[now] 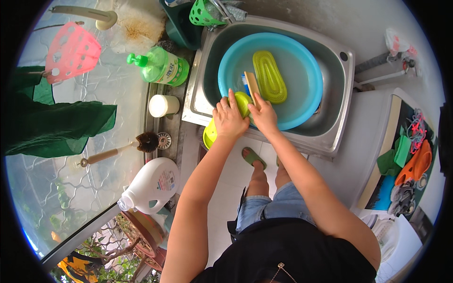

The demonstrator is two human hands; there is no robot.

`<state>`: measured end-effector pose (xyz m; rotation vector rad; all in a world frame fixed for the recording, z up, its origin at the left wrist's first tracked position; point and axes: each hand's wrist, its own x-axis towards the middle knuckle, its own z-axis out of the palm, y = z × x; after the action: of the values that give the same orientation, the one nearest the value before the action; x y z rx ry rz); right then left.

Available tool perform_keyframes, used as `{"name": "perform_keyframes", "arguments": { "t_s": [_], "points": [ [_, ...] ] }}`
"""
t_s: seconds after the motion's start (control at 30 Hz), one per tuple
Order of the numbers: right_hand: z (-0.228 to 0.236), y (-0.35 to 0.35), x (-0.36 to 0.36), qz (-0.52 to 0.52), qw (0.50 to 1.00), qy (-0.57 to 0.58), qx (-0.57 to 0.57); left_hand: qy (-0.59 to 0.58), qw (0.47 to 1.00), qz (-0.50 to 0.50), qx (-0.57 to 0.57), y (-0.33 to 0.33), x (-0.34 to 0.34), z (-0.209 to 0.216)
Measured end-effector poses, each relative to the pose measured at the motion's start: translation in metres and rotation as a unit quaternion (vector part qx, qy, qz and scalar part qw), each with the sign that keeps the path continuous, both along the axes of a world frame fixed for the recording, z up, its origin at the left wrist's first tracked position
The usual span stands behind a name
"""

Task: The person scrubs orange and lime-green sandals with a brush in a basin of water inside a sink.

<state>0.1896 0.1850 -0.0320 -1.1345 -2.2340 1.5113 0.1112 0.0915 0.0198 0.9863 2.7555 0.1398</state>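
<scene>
My left hand (230, 121) is closed on a yellow-green slipper (210, 134) with holes in one end, held over the near left rim of a blue basin (311, 101). My right hand (265, 116) grips a scrub brush (253, 86) with a wooden back and blue bristles, close beside the slipper. My fingers cover part of both things. In the basin's cloudy water a second yellow-green slipper (270, 77) lies with its ridged sole up. The basin sits inside a steel sink (342, 89).
Left of the sink, the ledge holds a green pump bottle (165, 67), a white jar (163, 105), a round brush (147, 141) and a white jug (153, 184). A faucet (222, 10) rises behind. Right of me stands a white appliance (351, 155) beside an open bin of gloves (415, 162).
</scene>
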Motion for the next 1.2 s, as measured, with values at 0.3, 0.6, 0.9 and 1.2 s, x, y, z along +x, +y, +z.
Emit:
{"name": "perform_keyframes", "arguments": {
  "t_s": [0.3,0.6,0.9,1.2],
  "points": [
    [0.020,0.009,0.072,0.081,0.988,0.092,-0.088,0.024,0.999,-0.003,0.049,0.005,-0.004,-0.019],
    [0.029,0.047,0.083,0.200,0.972,0.062,-0.110,0.019,0.998,-0.006,0.066,0.005,-0.006,-0.023],
    [0.026,0.044,-0.003,0.229,0.973,0.024,0.011,0.062,0.996,-0.015,0.068,0.010,-0.009,-0.039],
    [0.024,0.043,0.013,0.216,0.976,0.026,-0.020,0.025,0.999,0.013,0.035,0.013,-0.008,-0.029]
  ]
}}
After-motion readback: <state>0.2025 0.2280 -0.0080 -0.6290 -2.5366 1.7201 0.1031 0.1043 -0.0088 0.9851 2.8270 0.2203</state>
